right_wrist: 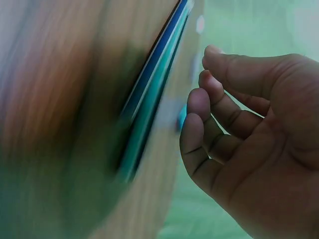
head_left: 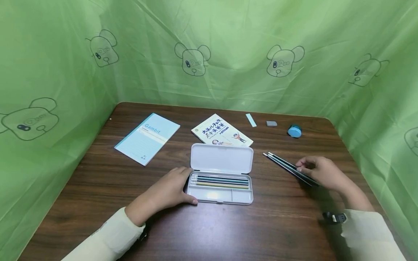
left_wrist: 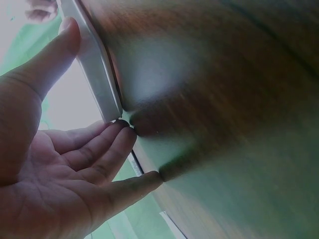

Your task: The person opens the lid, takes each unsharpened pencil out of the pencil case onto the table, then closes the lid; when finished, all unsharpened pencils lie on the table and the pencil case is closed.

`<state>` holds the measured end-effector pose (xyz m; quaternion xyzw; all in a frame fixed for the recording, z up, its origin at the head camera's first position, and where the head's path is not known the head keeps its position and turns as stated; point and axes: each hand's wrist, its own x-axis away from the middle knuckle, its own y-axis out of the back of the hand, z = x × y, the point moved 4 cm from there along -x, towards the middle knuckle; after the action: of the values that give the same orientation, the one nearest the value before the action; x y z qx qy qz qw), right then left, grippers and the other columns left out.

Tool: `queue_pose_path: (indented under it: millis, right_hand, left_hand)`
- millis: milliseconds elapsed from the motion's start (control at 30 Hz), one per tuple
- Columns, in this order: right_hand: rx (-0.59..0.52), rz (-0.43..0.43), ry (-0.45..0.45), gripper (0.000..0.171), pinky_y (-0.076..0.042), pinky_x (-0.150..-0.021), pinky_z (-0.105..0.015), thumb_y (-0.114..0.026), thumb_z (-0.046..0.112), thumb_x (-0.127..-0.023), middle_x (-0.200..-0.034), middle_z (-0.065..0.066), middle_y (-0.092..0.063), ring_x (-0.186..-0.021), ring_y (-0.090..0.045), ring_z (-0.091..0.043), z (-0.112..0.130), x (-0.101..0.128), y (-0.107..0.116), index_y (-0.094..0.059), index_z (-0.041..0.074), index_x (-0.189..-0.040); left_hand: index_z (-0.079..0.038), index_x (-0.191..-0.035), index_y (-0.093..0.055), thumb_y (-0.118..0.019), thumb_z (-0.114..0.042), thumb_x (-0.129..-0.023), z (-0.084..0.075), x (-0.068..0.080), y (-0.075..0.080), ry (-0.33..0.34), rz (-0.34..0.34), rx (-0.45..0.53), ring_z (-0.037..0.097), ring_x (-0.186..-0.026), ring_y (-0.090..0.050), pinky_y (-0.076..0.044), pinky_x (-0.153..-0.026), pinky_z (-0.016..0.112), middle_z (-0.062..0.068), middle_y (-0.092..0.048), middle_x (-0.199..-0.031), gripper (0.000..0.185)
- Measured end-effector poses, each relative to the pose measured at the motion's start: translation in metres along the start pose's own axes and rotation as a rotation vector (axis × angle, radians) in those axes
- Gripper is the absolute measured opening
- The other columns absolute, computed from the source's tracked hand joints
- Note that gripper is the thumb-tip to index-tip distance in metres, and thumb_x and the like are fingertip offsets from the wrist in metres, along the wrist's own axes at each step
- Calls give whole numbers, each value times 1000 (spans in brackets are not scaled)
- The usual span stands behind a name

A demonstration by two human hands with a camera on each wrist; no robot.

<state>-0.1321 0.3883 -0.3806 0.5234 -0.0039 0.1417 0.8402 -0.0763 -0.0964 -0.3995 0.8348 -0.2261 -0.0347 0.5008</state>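
An open pencil case (head_left: 241, 196) lies on the table with its lid (head_left: 222, 158) tipped back. Several pencils (head_left: 222, 182) lie side by side in its rear compartment. At the case's left end my left hand (head_left: 171, 190) grips it, thumb over the front edge and fingers against the end and rear. To the right, a few dark pencils (head_left: 284, 164) lie slanted on the table. My right hand (head_left: 323, 172) hovers by their near end, its fingers loosely bent. In the right wrist view a gap shows between those fingers and the pencils (right_wrist: 149, 99).
A light blue notebook (head_left: 147, 139) lies at the back left. Behind the lid is a white picture book (head_left: 222, 131). Toward the back right are a pale blue strip (head_left: 251, 120), a grey eraser (head_left: 271, 123) and a round blue object (head_left: 294, 131). Green cloth (head_left: 241, 90) surrounds the table.
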Motion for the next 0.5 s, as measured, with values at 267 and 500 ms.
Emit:
queue_pose_path:
  millis: [267, 500]
  right_hand:
    - [-78, -22, 245, 13, -62, -86, -35, -82, 12, -102, -104, 4, -80, -96, -69, -10, 109, -7, -31, -82, 12, -115]
    - [-69, 93, 377, 19, -65, -91, -40, -79, 9, -103, -113, 0, -82, -104, -74, -15, 166, -12, -75, -82, 10, -122]
  left_hand:
    - [6, -157, -56, -103, -47, -77, 1, 0, 0, 3, -1, -4, 37, -143, -62, -52, -123, 54, 22, -66, -151, 108]
    - [5, -158, -55, -103, -47, -77, -1, 0, -1, 10, -3, -13, 37, -144, -61, -52, -123, 53, 22, -66, -153, 108]
